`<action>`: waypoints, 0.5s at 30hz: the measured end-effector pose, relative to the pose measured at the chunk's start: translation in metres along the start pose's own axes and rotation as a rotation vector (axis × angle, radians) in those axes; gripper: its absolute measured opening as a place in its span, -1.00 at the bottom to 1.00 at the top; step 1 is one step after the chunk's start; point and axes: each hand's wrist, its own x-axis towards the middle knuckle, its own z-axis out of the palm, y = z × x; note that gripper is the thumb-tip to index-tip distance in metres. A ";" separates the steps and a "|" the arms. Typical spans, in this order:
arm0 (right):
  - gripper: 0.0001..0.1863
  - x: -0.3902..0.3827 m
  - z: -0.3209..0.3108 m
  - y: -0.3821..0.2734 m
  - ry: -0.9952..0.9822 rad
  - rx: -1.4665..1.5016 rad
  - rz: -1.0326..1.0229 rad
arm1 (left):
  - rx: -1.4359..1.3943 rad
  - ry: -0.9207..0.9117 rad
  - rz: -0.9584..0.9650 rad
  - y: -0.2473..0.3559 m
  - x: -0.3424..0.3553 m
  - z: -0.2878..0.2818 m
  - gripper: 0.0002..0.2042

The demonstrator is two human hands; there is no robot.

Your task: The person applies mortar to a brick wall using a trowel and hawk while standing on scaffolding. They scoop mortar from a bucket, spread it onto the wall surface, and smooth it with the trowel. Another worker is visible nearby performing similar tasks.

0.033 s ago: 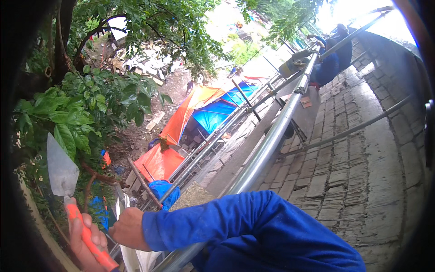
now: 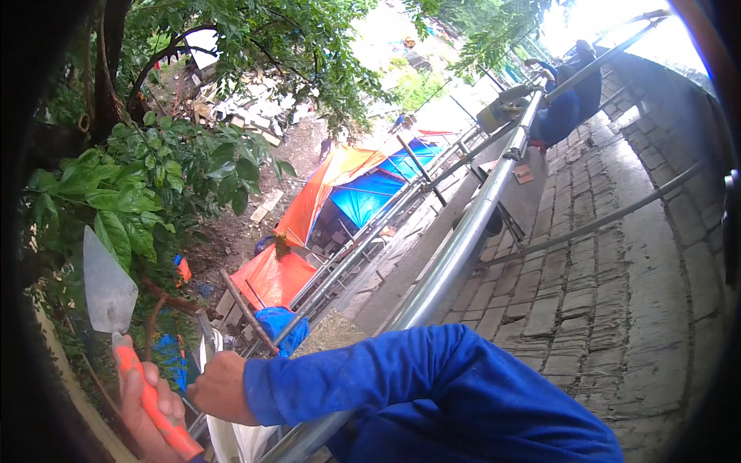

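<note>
In the lower left my left hand [image 2: 150, 401] is closed round the orange handle of a trowel [image 2: 108, 282], its pointed grey blade raised among the leaves. Just to its right is my right hand [image 2: 220, 386], its fingers curled, with what they hold hidden. The blue sleeve [image 2: 347, 374] of that arm stretches across a metal scaffold rail [image 2: 444, 270]. White fabric [image 2: 247, 444] hangs below that hand, beside the rail.
A brick wall [image 2: 579, 301] fills the right side, crossed by tubes. A co-worker in blue [image 2: 563, 108] is farther along the scaffold at upper right. Below lie a plank walkway [image 2: 378, 285], orange and blue tarps [image 2: 270, 274] and rubble [image 2: 247, 100]. Tree branches [image 2: 108, 77] crowd the left.
The trowel has shifted very slightly to the right. Little else differs.
</note>
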 end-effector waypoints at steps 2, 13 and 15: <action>-0.88 -0.002 -0.005 -0.001 0.016 -0.023 -0.013 | -0.002 -0.014 0.004 0.000 -0.001 0.003 -0.51; -0.88 -0.001 -0.001 0.005 0.057 -0.144 -0.010 | 0.061 0.009 0.028 0.000 -0.009 0.011 -0.53; -0.88 -0.002 -0.007 0.006 0.077 -0.145 0.029 | 0.115 0.015 -0.029 0.013 -0.019 0.028 -0.74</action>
